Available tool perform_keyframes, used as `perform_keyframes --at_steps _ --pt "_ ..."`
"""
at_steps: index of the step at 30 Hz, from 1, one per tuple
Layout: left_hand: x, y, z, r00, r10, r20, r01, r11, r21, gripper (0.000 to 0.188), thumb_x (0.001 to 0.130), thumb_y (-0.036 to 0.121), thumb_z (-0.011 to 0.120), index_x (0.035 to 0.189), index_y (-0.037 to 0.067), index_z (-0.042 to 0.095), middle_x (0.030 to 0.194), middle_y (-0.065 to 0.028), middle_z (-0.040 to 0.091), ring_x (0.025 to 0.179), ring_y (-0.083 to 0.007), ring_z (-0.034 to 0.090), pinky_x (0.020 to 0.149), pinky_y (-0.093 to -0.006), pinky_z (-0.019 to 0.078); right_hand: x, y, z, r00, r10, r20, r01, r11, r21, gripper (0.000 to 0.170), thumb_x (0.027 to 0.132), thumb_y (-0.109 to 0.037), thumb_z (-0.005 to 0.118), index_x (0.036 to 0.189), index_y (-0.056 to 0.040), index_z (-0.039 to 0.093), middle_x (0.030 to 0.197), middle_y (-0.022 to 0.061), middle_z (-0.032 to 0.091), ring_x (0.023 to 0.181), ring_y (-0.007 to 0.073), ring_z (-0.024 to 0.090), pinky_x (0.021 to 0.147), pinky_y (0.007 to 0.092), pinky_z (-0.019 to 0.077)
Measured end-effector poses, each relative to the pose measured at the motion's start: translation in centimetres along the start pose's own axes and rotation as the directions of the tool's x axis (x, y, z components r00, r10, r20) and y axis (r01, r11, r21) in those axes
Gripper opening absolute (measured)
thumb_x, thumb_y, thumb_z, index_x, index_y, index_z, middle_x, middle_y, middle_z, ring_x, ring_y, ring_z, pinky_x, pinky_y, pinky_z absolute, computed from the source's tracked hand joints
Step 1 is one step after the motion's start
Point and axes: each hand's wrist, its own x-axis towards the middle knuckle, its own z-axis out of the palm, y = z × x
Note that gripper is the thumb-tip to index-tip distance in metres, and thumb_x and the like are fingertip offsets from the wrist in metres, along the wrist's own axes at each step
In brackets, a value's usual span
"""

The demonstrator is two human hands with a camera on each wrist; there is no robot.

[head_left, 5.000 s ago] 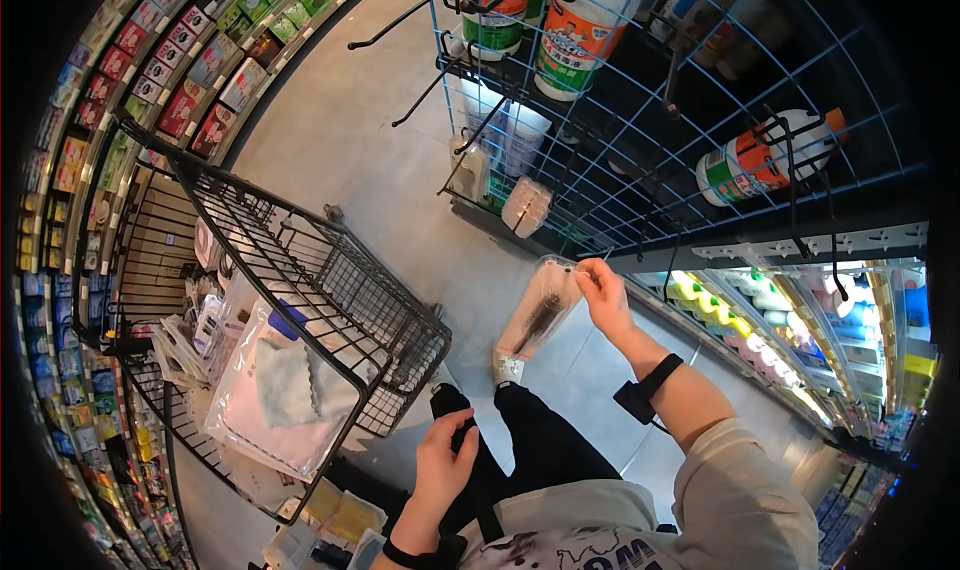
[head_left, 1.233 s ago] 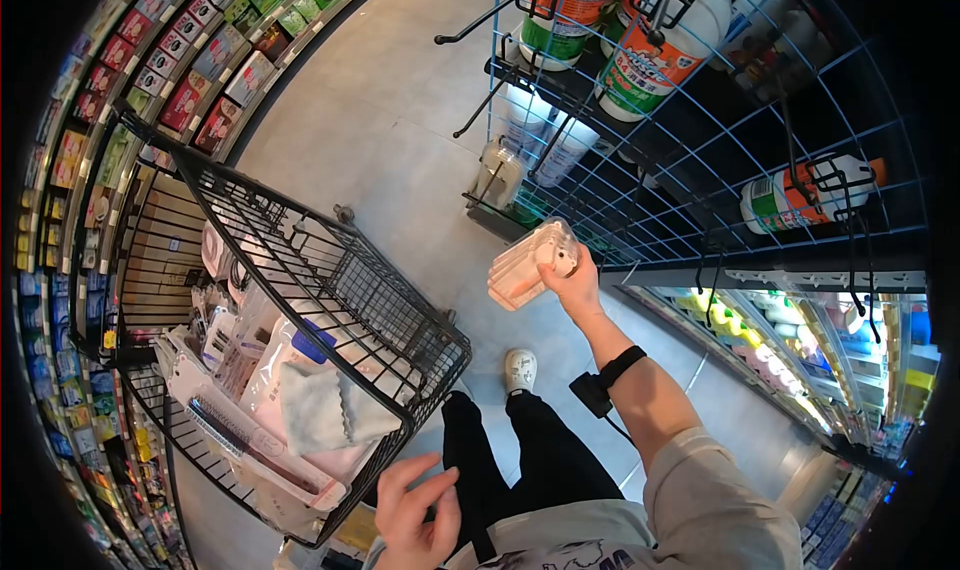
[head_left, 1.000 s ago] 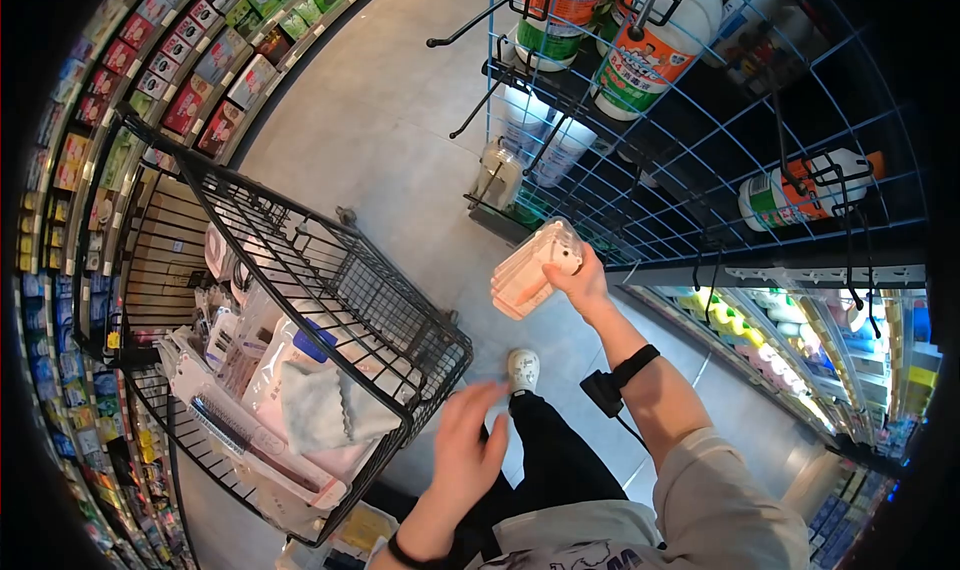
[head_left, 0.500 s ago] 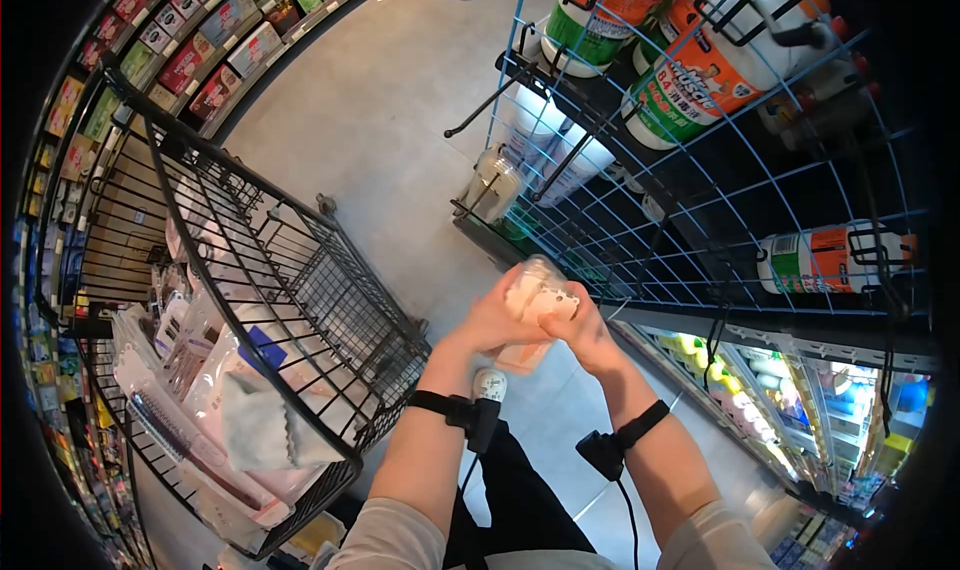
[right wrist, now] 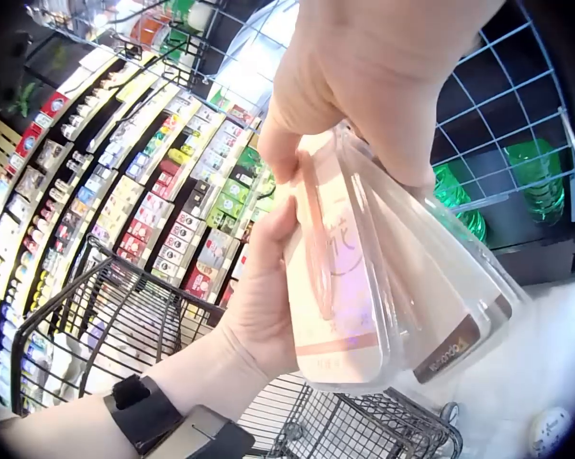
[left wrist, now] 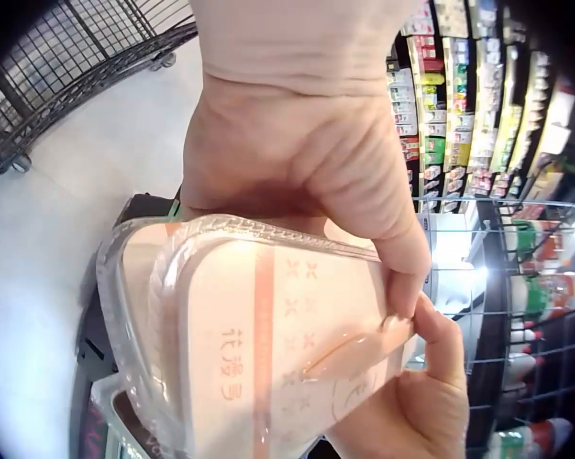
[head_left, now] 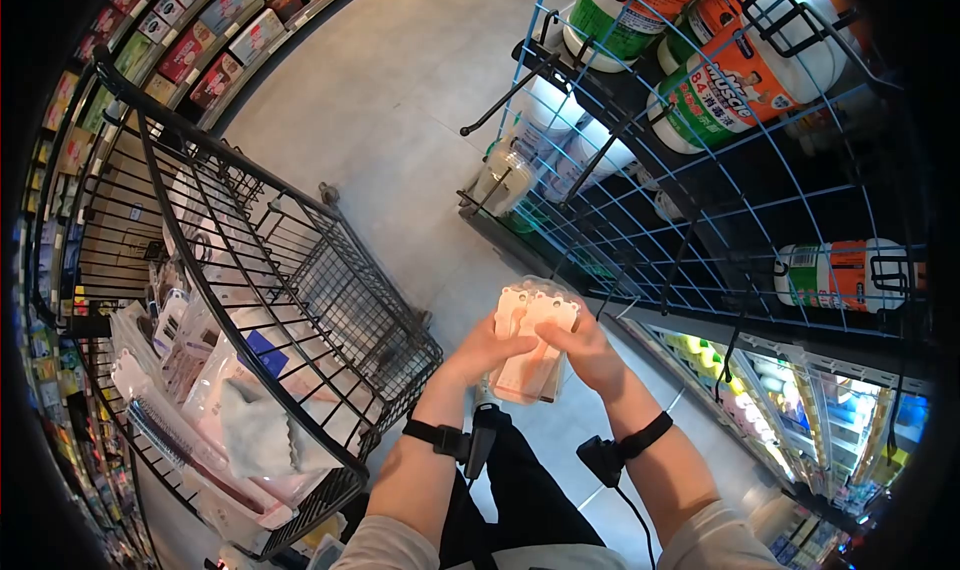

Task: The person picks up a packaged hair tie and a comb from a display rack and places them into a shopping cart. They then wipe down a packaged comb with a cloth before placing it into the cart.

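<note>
Both hands hold a small stack of blister packs (head_left: pixel 528 375), pink cards in clear plastic, in front of the body. My left hand (head_left: pixel 482 350) grips the stack's left side, thumb across the card. My right hand (head_left: pixel 592 358) grips the right side, its thumb also on the card. In the left wrist view a slim pinkish handle shape (left wrist: pixel 359 352) lies on the front card, near the thumbs. Seen from the right wrist, the packs (right wrist: pixel 335 335) fan apart at their lower ends. Most fingers behind the stack are hidden.
A black wire shopping cart (head_left: pixel 330 270) stands at left, holding a packaged hairbrush (head_left: pixel 165 435), a grey cloth (head_left: pixel 258 425) and other packs. At right, a blue wire rack (head_left: pixel 740 205) with hooks carries orange-labelled bottles (head_left: pixel 735 90). Stocked shelves (head_left: pixel 210 30) line the far left.
The left hand has risen from over the legs to join the right hand on the packs. The stack has turned upright with its card towards the head camera. The view has shifted right.
</note>
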Motion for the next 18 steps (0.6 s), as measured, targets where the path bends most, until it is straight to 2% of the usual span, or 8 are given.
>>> perform_keyframes --at_steps 3,6,8,11,12,14,15,18 --pt "-0.9 -0.1 -0.1 1.000 0.011 0.027 -0.007 0.990 -0.139 0.068 0.078 0.017 0.074 0.135 0.002 0.039 0.126 -0.0084 0.054 0.114 -0.0180 0.053 0.097 -0.0333 0.0437 -0.3 -0.2 0.9 1.000 0.011 0.012 -0.012 0.999 0.031 0.062 0.083 -0.012 0.068 0.132 0.0013 0.033 0.125 0.0114 0.051 0.116 0.0176 0.049 0.100 0.0322 0.0372" --pt "-1.2 0.0 0.2 0.999 0.025 0.043 -0.015 0.978 -0.210 0.069 0.079 0.017 0.073 0.136 0.001 0.036 0.127 -0.0089 0.053 0.115 -0.0174 0.053 0.097 -0.0329 0.0439 -0.2 -0.1 0.6 1.000 0.008 -0.028 -0.009 0.999 -0.035 0.057 0.087 -0.022 0.065 0.131 0.0014 0.037 0.127 0.0101 0.050 0.119 0.0180 0.047 0.102 0.0338 0.0349" --pt "-1.2 0.3 0.1 0.999 0.025 0.044 -0.016 0.980 -0.198 0.070 0.079 0.017 0.073 0.136 0.002 0.036 0.127 -0.0088 0.052 0.115 -0.0175 0.053 0.097 -0.0330 0.0438 0.8 0.9 -0.8 0.966 0.256 -0.028 -0.224 0.890 0.397 0.050 0.093 -0.031 0.057 0.127 0.0012 0.043 0.126 0.0089 0.052 0.120 0.0187 0.047 0.103 0.0345 0.0349" --pt "-1.7 1.3 0.1 0.998 0.004 0.058 0.006 0.984 -0.177 0.071 0.080 0.018 0.073 0.138 0.002 0.035 0.128 -0.0085 0.052 0.115 -0.0175 0.052 0.097 -0.0328 0.0432 1.9 0.3 -0.7 0.981 0.162 -0.108 -0.131 0.960 0.249 0.041 0.097 -0.035 0.048 0.119 -0.0001 0.051 0.118 0.0070 0.057 0.114 0.0200 0.052 0.099 0.0334 0.0382" --pt "-1.8 1.6 0.1 0.997 -0.011 0.072 0.022 0.986 -0.165 0.072 0.080 0.018 0.073 0.138 0.003 0.034 0.128 -0.0083 0.052 0.115 -0.0174 0.052 0.098 -0.0326 0.0428 2.5 0.5 -1.1 0.980 0.164 -0.109 -0.133 0.959 0.249 0.041 0.097 -0.035 0.048 0.119 -0.0001 0.051 0.118 0.0070 0.057 0.114 0.0200 0.052 0.099 0.0334 0.0382" --pt "-1.8 1.7 -0.1 0.997 -0.002 0.080 0.014 0.988 -0.152 0.072 0.080 0.018 0.073 0.139 0.003 0.033 0.128 -0.0081 0.052 0.116 -0.0173 0.052 0.098 -0.0324 0.0421 4.3 0.9 -2.3 0.969 0.230 -0.088 -0.160 0.858 0.489 0.031 0.098 -0.028 0.045 0.110 -0.0015 0.055 0.107 0.0068 0.060 0.102 0.0198 0.057 0.094 0.0317 0.0421" --pt "-2.0 1.8 -0.2 0.996 0.006 0.090 0.006 0.990 -0.138 0.073 0.080 0.018 0.072 0.139 0.003 0.033 0.129 -0.0078 0.051 0.116 -0.0172 0.051 0.099 -0.0322 0.0413 4.2 -0.4 -1.1 0.962 0.262 -0.079 -0.196 0.860 0.472 0.021 0.097 -0.020 0.047 0.103 -0.0027 0.057 0.098 0.0054 0.060 0.092 0.0191 0.059 0.088 0.0326 0.0464" --pt "-3.1 2.2 -0.1 0.996 -0.013 0.084 0.016 0.999 -0.040 0.072 0.079 0.018 0.073 0.138 0.003 0.035 0.128 -0.0077 0.052 0.116 -0.0168 0.051 0.099 -0.0318 0.0404 5.1 0.6 -2.3 0.959 0.246 -0.143 -0.168 0.895 0.413 0.015 0.094 -0.014 0.049 0.101 -0.0031 0.057 0.097 0.0071 0.061 0.093 0.0193 0.059 0.087 0.0343 0.0488"
